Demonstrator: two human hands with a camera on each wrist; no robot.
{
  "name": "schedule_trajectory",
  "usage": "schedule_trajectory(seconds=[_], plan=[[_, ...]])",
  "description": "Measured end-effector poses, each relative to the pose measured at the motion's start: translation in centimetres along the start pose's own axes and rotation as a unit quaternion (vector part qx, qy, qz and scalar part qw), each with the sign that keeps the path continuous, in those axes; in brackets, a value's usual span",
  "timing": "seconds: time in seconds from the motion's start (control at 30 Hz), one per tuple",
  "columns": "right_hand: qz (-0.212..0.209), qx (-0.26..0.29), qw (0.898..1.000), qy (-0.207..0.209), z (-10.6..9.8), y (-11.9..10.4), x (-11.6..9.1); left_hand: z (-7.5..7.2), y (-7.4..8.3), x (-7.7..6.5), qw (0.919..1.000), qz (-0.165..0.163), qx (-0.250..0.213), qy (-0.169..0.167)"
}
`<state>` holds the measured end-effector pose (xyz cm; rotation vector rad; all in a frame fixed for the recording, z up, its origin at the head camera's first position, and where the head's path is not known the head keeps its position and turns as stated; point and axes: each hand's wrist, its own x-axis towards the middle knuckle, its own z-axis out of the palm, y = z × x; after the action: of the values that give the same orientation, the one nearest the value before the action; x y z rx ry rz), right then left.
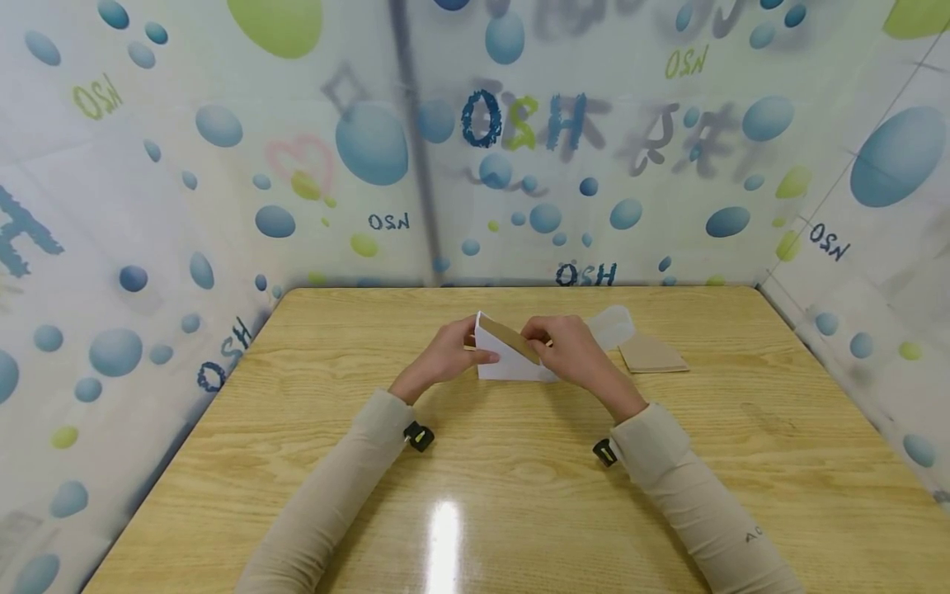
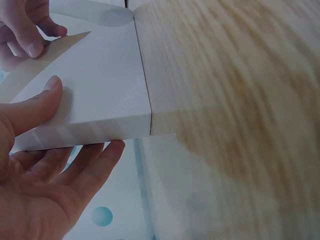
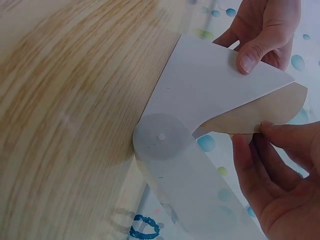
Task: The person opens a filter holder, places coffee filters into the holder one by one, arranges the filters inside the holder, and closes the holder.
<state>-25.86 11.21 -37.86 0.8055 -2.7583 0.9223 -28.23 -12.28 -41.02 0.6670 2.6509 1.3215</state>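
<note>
A white, flat case [image 1: 508,363] with a slanted opening stands on edge on the wooden table. My left hand [image 1: 451,351] grips its left end, thumb on the near face and fingers behind, as the left wrist view also shows. Brown paper [image 3: 260,110] with a rounded end sticks out of the slanted opening. My right hand [image 1: 567,346] pinches this paper at its edge between thumb and fingers. A translucent flap [image 3: 190,185] is joined to the case's lower corner by a round pivot and swings out away from the case.
A trapezoid piece of brown paper [image 1: 653,355] lies on the table [image 1: 356,330] to the right, beside the translucent flap. Patterned curtains [image 1: 297,181] with blue and green dots close off the table's back and sides. Dark wrist straps [image 1: 419,436] show below both sleeves.
</note>
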Motion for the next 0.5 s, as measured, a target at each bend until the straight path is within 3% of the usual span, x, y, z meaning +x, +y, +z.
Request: schedule_trajectory(seconds=[0.5], plan=[[-0.005,0.002,1.0,0.001,0.36,0.03,0.07,0.07,0.0,-0.01,1.0,0.002,0.003,0.003]])
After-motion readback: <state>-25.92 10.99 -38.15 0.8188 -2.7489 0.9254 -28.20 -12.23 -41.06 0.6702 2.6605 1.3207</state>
